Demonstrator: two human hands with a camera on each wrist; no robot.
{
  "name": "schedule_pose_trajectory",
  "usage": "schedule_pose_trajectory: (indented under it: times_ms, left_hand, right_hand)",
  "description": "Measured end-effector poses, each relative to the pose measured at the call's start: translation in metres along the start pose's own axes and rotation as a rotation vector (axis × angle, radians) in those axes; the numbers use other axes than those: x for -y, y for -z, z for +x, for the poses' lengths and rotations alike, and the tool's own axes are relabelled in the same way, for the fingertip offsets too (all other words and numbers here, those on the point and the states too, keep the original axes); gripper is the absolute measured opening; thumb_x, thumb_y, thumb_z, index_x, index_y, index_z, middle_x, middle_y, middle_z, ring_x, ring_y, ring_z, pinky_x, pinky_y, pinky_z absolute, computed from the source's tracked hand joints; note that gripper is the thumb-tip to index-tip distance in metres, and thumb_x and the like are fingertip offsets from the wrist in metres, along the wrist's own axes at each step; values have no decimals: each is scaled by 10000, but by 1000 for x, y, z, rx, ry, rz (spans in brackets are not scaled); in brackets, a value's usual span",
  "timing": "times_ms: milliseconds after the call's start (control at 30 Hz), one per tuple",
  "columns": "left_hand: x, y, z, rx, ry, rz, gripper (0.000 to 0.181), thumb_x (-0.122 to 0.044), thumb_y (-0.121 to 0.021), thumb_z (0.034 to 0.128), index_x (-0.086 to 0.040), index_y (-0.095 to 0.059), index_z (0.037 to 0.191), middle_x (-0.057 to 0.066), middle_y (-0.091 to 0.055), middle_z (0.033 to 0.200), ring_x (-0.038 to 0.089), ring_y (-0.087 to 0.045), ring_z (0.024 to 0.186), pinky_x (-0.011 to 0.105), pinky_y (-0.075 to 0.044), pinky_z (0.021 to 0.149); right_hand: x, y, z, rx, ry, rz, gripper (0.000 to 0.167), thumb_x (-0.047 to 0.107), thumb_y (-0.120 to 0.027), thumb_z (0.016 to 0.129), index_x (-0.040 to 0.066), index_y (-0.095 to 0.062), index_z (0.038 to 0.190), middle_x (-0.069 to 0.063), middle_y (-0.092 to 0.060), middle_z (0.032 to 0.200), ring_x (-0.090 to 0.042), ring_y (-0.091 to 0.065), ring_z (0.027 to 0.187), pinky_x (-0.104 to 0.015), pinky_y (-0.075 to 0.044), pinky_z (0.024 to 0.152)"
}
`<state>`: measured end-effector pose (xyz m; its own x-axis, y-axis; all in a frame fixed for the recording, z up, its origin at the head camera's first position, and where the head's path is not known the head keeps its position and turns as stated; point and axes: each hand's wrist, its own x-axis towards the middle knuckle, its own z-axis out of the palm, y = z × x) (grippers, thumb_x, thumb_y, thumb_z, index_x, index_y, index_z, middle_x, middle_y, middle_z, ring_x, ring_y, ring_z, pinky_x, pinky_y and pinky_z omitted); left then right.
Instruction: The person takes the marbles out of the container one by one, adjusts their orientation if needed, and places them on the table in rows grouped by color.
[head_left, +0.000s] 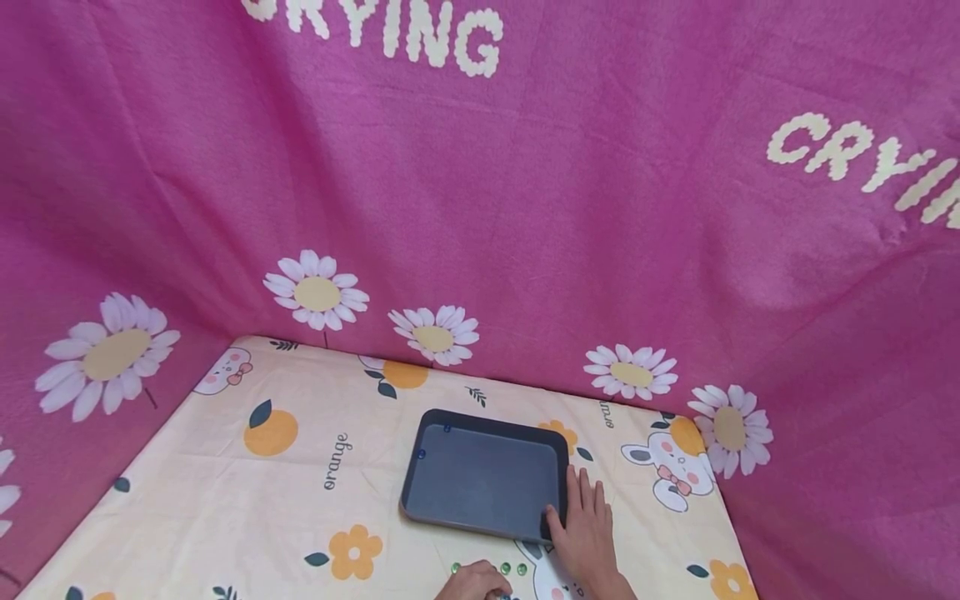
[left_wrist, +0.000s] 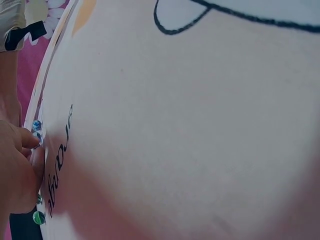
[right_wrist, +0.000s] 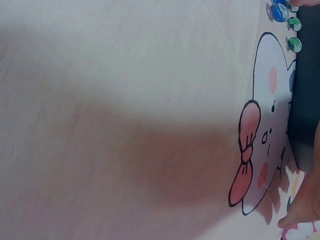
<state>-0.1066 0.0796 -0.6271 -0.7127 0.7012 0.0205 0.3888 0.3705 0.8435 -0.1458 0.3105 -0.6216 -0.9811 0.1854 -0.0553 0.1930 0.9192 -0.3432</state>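
A dark grey tray (head_left: pixel 483 479) lies on the cloth, with two blue marbles (head_left: pixel 422 454) inside near its left wall. Against the tray's right side rests my right hand (head_left: pixel 587 533), fingers extended along the outside and thumb over the rim. My left hand (head_left: pixel 474 581) is low in the head view, in front of the tray. Its thumb and finger pinch a blue marble (left_wrist: pixel 37 138) in the left wrist view, and another blue marble (left_wrist: pixel 36 125) sits just beside it. Green marbles (head_left: pixel 522 569) lie on the cloth around the left hand.
A cream cloth (head_left: pixel 225 517) printed with oranges, flowers and rabbits covers the surface. Pink fabric (head_left: pixel 525 208) with daisies and lettering hangs at the back and both sides, meeting the surface's edges.
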Motion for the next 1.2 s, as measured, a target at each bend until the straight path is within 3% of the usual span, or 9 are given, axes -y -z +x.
schedule_pose_trajectory:
  times_ms: [33, 167, 267, 333, 633, 733, 867, 1033, 1200]
  left_hand:
    - [-1, 1, -1, 3, 11, -15, 128, -165, -680, 906, -64, -752, 940, -149, -565, 799, -68, -489, 741, 172, -481, 673]
    - [0, 5, -2, -24, -38, -16, 127, -154, -671, 923, -57, -747, 953, -155, -565, 817, -77, -496, 752, 160, -481, 683]
    - [0, 11, -3, -73, -90, -24, 120, -136, -665, 933, -57, -747, 972, -166, -571, 847, -84, -511, 764, 149, -486, 682]
    - [-2, 17, -3, -106, -90, -39, 126, -147, -661, 942, -71, -754, 980, -176, -576, 864, -82, -518, 758, 151, -488, 674]
    - [-5, 48, 0, -277, -96, 67, 82, -117, -696, 935, -122, -763, 982, -148, -606, 901, -58, -548, 797, 160, -502, 696]
    - [-3, 56, 2, -338, -123, 124, 92, -110, -686, 943, -130, -764, 988, -140, -622, 937, -19, -590, 853, 190, -524, 743]
    - [1, 68, 5, -406, -118, 275, 132, -154, -699, 939, -148, -758, 1057, -112, -644, 1018, 58, -622, 974, 294, -536, 868]
    - [8, 87, 10, -476, -82, 441, 256, -222, -698, 940, -153, -727, 1185, -28, -646, 1181, 143, -579, 1129, 383, -498, 968]
    - [16, 101, 12, -475, 1, 548, 389, -285, -680, 948, -144, -659, 1310, 63, -582, 1350, 233, -511, 1255, 435, -444, 1031]
  right_hand:
    - [0, 0, 0, 2, -3, 3, 794, 425, -528, 976, 39, -185, 1580, -268, -144, 1609, -519, -68, 1450, -686, -99, 1119]
    - [1, 0, 0, 8, -11, 9, 796, 419, -528, 977, 37, -177, 1581, -269, -137, 1610, -521, -55, 1450, -687, -83, 1119]
    - [1, 1, 0, 7, -10, 6, 793, 419, -524, 976, 39, -179, 1580, -268, -137, 1610, -520, -57, 1450, -684, -79, 1122]
    - [1, 1, 0, 1, -6, 4, 789, 419, -524, 975, 36, -188, 1577, -272, -146, 1605, -526, -67, 1446, -687, -83, 1119]
    - [3, 3, 0, 14, -13, 2, 792, 417, -518, 979, 37, -171, 1581, -268, -126, 1611, -522, -54, 1449, -682, -74, 1123]
    - [3, 4, 0, 8, -8, 0, 786, 409, -528, 978, 33, -185, 1577, -273, -141, 1606, -529, -71, 1445, -687, -85, 1120]
    - [3, 3, 0, 16, -13, 2, 790, 411, -524, 979, 35, -174, 1579, -271, -136, 1608, -524, -61, 1448, -684, -81, 1122]
    - [3, 2, -1, 20, -14, 10, 803, 404, -539, 974, 30, -167, 1579, -275, -130, 1608, -530, -56, 1444, -690, -84, 1117]
    - [3, 3, 0, 21, -16, 7, 799, 396, -537, 976, 33, -161, 1580, -275, -122, 1609, -526, -49, 1447, -689, -78, 1118]
